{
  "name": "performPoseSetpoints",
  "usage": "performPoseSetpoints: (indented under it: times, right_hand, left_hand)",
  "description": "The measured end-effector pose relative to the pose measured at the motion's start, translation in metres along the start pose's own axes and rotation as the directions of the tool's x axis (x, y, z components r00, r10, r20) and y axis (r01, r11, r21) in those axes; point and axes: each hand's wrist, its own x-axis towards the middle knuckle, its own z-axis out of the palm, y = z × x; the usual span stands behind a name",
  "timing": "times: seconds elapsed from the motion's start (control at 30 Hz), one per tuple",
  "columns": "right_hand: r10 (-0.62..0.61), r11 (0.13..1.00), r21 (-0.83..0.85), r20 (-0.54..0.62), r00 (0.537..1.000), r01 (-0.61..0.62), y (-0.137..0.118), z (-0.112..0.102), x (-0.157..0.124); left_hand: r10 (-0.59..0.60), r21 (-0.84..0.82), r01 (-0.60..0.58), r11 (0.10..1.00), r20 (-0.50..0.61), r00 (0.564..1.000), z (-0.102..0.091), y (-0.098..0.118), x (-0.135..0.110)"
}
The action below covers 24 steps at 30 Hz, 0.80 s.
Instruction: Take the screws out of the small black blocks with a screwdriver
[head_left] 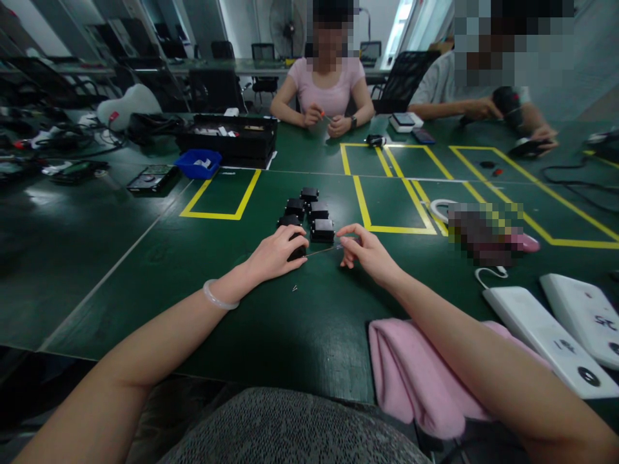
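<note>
Pink cloth [401,367] spilling over green surface [145,277]'s near edge, right side; left side pretty roomy. Tiny screws [294,289] next. Left hand [280,248] wrapped over black block [298,249], mostly hidden; right hand [365,253] pinching thin-shafted tool [322,251], tip right by it. Five more blocks [322,229] bunched just beyond, boxy, black, shiny bits on sides. Yellow tape outlines [210,217] further out, gaps either side.

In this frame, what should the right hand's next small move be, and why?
Probably settle the tip of the thin metal-shafted tool squarely against the small black rectangular block: the right hand points it there, the left hand grips the block, and contact is unclear.
</note>
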Motion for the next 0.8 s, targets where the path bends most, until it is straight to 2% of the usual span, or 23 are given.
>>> performPoseSetpoints:
  times: [0.57,0.8]
  right_hand:
    - [0.039,0.999,0.007,0.007,0.999,-0.039,0.0023,-0.0011,0.0007]
    - [-0.004,1.000,-0.001,-0.018,1.000,0.004,0.0017,-0.0005,-0.0008]
  left_hand:
    - [0.013,-0.002,-0.013,1.000,-0.011,1.000,0.0024,-0.0011,0.0000]
    - [0.007,-0.001,-0.007,1.000,0.002,1.000,0.0012,-0.0006,0.0002]
